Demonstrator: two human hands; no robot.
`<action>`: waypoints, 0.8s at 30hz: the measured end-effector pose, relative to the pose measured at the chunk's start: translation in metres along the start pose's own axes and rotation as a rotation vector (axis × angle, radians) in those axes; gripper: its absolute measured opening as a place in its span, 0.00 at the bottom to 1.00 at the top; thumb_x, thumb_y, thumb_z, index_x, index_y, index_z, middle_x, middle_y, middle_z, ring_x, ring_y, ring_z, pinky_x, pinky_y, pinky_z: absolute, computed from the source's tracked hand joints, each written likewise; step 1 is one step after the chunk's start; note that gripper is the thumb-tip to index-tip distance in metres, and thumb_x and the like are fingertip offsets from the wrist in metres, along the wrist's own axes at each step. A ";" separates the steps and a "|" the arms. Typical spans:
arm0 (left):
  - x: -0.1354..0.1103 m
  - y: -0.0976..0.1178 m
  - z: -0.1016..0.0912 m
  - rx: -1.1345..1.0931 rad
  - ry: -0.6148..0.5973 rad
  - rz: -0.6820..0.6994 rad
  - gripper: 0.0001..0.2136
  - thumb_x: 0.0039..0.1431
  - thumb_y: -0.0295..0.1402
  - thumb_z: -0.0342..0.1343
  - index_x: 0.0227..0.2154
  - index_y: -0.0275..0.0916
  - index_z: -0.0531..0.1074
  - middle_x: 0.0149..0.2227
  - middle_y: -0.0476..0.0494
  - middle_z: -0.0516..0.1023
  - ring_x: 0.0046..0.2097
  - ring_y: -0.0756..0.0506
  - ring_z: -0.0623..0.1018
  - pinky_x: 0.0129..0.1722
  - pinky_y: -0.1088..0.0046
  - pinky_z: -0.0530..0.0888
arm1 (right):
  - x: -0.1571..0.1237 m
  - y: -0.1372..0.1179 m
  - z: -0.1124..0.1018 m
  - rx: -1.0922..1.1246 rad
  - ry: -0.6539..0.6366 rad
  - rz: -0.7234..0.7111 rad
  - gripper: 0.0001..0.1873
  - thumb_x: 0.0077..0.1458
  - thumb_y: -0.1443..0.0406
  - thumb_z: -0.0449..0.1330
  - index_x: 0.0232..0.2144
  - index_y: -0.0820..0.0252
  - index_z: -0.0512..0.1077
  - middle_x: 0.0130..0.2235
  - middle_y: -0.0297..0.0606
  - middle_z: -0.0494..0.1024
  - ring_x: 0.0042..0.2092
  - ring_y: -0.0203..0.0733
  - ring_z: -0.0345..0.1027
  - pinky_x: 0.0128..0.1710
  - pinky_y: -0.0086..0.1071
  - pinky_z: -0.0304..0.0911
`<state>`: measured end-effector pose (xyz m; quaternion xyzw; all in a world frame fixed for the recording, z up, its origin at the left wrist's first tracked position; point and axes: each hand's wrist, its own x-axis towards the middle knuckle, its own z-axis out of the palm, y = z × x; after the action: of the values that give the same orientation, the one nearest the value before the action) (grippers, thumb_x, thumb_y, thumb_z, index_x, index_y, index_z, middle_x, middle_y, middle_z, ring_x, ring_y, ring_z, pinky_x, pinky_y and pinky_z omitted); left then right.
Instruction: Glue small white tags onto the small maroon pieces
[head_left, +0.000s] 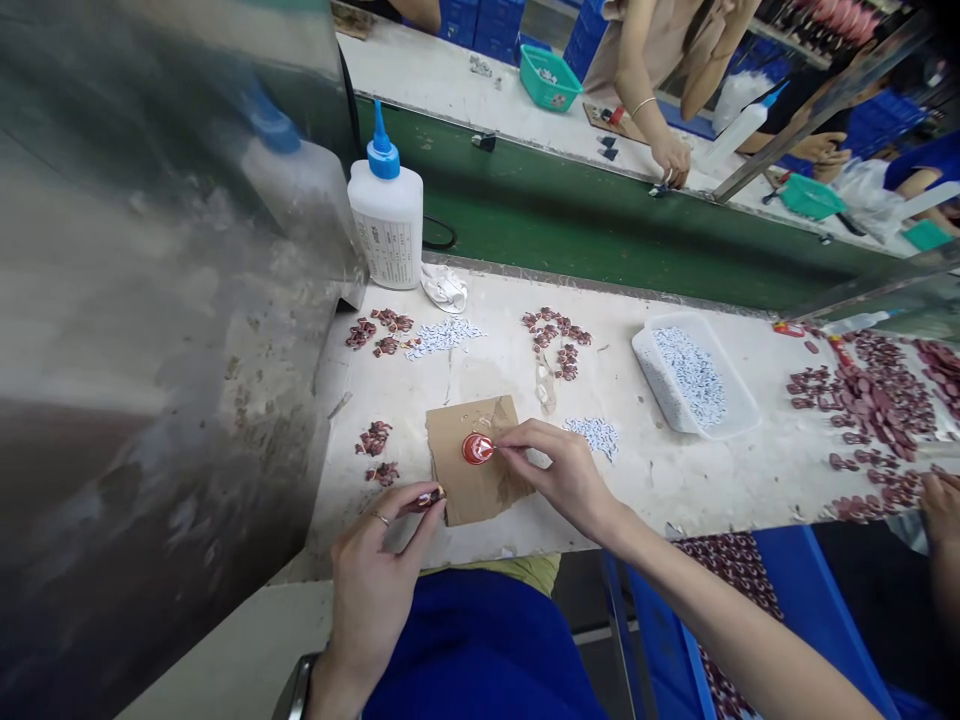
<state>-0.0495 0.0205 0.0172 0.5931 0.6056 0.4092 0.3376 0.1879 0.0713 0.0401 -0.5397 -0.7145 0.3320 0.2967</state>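
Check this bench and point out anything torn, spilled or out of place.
The cardboard piece under the small red dish has ragged, torn edges. A crumpled white wad sits beside the squeeze bottle, looking like litter. Two patches of white-and-blue bits lie loose outside the plastic tub, perhaps spilled, perhaps set out deliberately.

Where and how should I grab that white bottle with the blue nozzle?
Probably around the broad body of the white bottle, coming from the front right. It stands upright, the metal panel rises on its left, and the narrow blue nozzle offers less to hold.
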 end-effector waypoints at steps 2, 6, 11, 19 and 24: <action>-0.001 0.000 0.000 -0.012 -0.010 -0.011 0.05 0.62 0.36 0.63 0.40 0.48 0.78 0.38 0.56 0.84 0.39 0.54 0.84 0.45 0.87 0.78 | 0.000 0.000 0.001 -0.001 -0.001 -0.006 0.08 0.68 0.65 0.59 0.43 0.52 0.79 0.42 0.37 0.83 0.42 0.43 0.78 0.41 0.38 0.73; -0.001 0.000 0.001 -0.045 -0.031 -0.034 0.05 0.61 0.34 0.64 0.40 0.47 0.79 0.38 0.58 0.84 0.38 0.54 0.85 0.44 0.90 0.78 | 0.001 0.000 0.002 0.000 0.001 -0.018 0.08 0.68 0.65 0.59 0.43 0.52 0.79 0.42 0.37 0.83 0.42 0.42 0.77 0.42 0.38 0.73; 0.002 0.003 0.000 -0.034 -0.034 -0.001 0.06 0.61 0.34 0.65 0.40 0.47 0.80 0.39 0.57 0.85 0.39 0.53 0.85 0.45 0.90 0.78 | 0.002 0.000 0.002 -0.001 0.002 -0.025 0.08 0.68 0.65 0.59 0.43 0.52 0.79 0.42 0.38 0.83 0.41 0.43 0.77 0.40 0.38 0.73; 0.001 0.027 -0.004 -0.057 0.022 0.175 0.12 0.60 0.28 0.66 0.44 0.51 0.78 0.42 0.62 0.84 0.40 0.56 0.84 0.49 0.87 0.78 | -0.010 -0.040 -0.005 0.218 0.092 -0.027 0.07 0.62 0.69 0.64 0.39 0.50 0.80 0.38 0.35 0.84 0.40 0.43 0.79 0.41 0.40 0.75; 0.001 0.040 -0.009 -0.072 0.005 0.257 0.13 0.59 0.25 0.65 0.44 0.49 0.78 0.42 0.61 0.83 0.41 0.56 0.83 0.51 0.86 0.78 | -0.022 -0.066 -0.003 0.356 0.073 -0.061 0.10 0.62 0.70 0.65 0.42 0.50 0.80 0.40 0.34 0.84 0.41 0.42 0.79 0.40 0.39 0.76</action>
<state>-0.0398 0.0193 0.0574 0.6522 0.5105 0.4721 0.3020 0.1579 0.0370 0.0928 -0.4684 -0.6494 0.4241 0.4230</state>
